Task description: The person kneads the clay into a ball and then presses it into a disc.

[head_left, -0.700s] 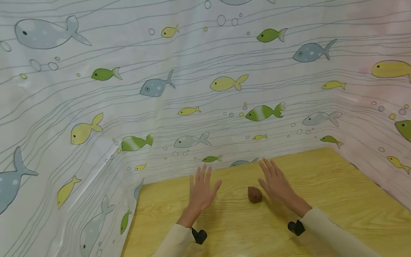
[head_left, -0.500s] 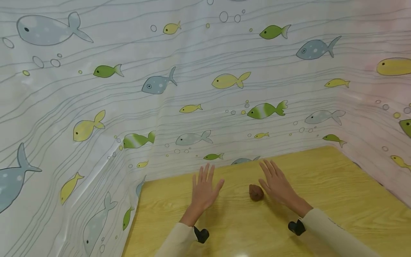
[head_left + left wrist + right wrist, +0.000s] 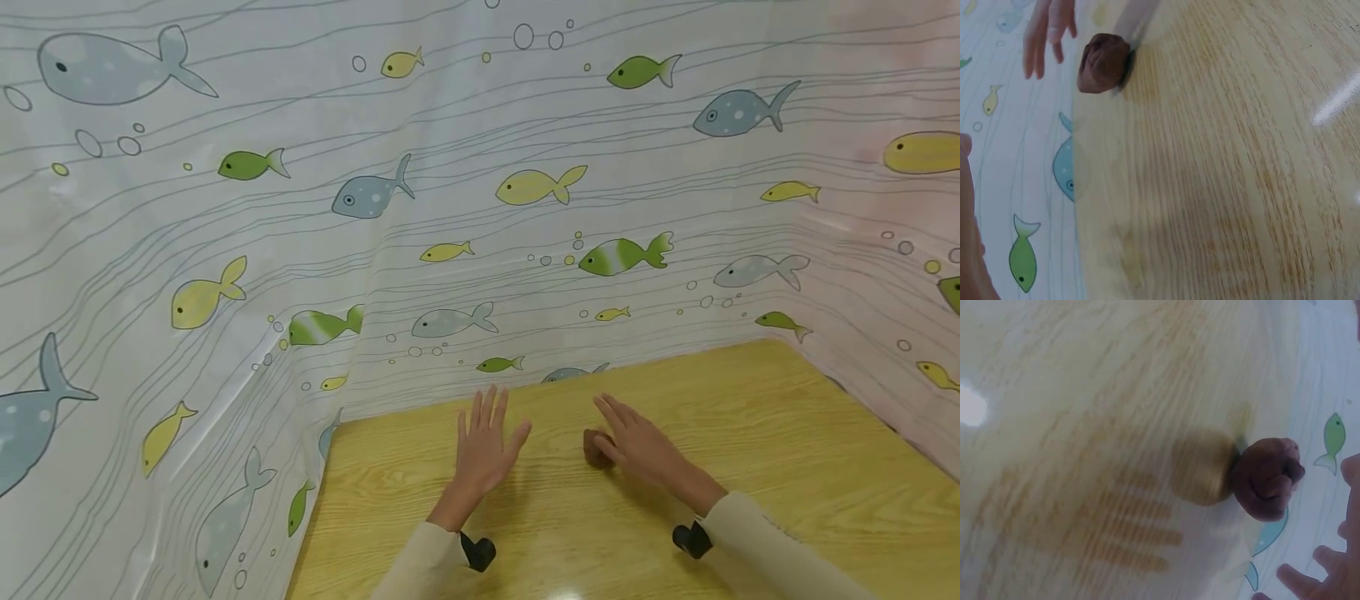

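Observation:
A brown, folded lump (image 3: 597, 448) that looks like modelling clay lies on the wood-grain table (image 3: 420, 467). In the head view my right hand (image 3: 642, 445), palm down with fingers extended, partly covers its right side, the thumb overlapping it. My left hand (image 3: 486, 457) is to the left of the lump and apart from it, fingers straight and thumb spread. Folds and creases mark the lump (image 3: 1102, 62) in the left wrist view, with fingers (image 3: 1040, 37) hanging just left of it. The right wrist view shows the lump (image 3: 1266, 480) near the table's far edge.
A white sheet (image 3: 450, 125) printed with fish and wavy lines stands behind the table and along both sides. Dark wrist cameras sit below each cuff, the left camera (image 3: 477, 552) and the right camera (image 3: 692, 540). A bright reflection shows on the tabletop.
My right hand has moved down and to the left, from beside the lump to partly over it. The left hand has shifted slightly right. The head view has tilted a little.

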The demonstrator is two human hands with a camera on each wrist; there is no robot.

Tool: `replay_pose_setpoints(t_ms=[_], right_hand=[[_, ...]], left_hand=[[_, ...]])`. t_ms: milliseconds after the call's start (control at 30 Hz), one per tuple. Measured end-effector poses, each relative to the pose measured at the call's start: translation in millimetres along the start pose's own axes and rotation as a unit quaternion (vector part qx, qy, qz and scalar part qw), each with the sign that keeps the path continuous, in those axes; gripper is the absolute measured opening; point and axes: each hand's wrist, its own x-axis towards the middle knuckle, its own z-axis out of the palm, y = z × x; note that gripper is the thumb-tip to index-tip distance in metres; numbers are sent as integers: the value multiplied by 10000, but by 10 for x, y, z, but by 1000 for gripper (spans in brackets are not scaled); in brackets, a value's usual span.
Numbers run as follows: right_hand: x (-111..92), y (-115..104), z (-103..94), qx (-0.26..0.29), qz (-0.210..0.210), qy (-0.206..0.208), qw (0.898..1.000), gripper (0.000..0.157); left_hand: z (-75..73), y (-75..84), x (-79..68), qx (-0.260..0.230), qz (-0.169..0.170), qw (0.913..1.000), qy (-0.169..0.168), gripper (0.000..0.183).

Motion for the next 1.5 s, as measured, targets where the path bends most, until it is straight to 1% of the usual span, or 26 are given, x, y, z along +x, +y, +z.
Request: replay_pose_setpoints(t_ms=[200,333,500,667,800,867,967,1100,1233,1400,1500], right_hand=[[-57,0,103,312,2,-182,9993,65],[-78,0,149,315,37,-269,9991,66],[-99,-12,192,274,-39,-318,9991,66],[-133,-15,199,240,-96,-381,9989,71],[-155,-24,177,284,-126,-576,9979,76],[-161,-30,170,254,-103,-706,9971,75],[-162,-37,167,139,-77,-758,9970,71],[-164,-30,183,33,-51,-703,9975,66],[-160,-25,193,-3,-17,-692,9976,61],[-156,-11,212,-100,-107,-541,9984,57],[-153,5,236,-131,-115,-442,9989,56]], left_hand=[[-34,28,-49,67,-18,10000,-17,68],[-24,28,-68,107,-32,9999,-52,69],[25,10,-89,28,-18,10000,-58,69],[53,12,-136,-74,-66,9998,-149,69],[80,10,-156,-20,-85,9998,-186,68],[95,9,-166,-11,-70,9999,-142,69],[110,13,-181,-2,-44,10000,-82,69],[122,21,-195,-82,8,10000,6,69],[167,16,-201,4,71,10000,-15,68],[206,22,-208,52,135,9999,61,68],[192,42,-217,52,133,9999,46,68]])
